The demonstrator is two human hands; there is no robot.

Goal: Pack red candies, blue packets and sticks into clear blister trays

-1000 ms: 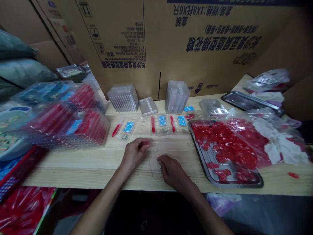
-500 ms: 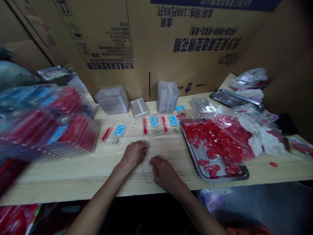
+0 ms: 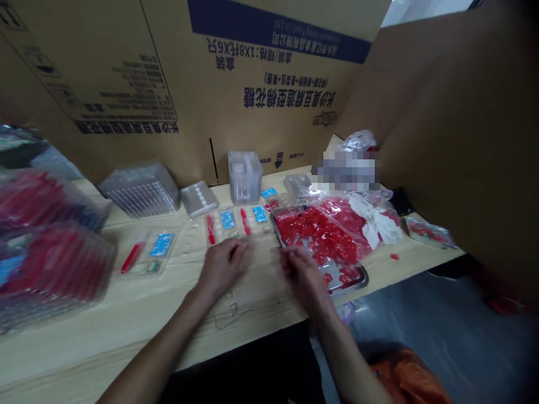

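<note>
Head view: left hand [image 3: 222, 266] near clear plastic piece [image 3: 227, 317], right hand [image 3: 306, 275] beside metal tray [image 3: 356, 285], both hands' fingers blurred, state unclear.

1. Blue band [image 3: 236, 22] on the cardboard carton [image 3: 197, 146]: inverted "食品有限公司" and "Food Co.,Ltd".
2. Just below the band: inverted "盒装/规格:1X8托X6只", with a second "盒装".
3. Farther below the band: inverted product line [image 3: 289, 97] "长沙臭豆腐造型棉花糖".
4. Well below the band: a downward arrow [image 3: 278, 160]; its neighbouring print is too small.
5. Left of the band: blurred handling signs [image 3: 40, 60].
</note>
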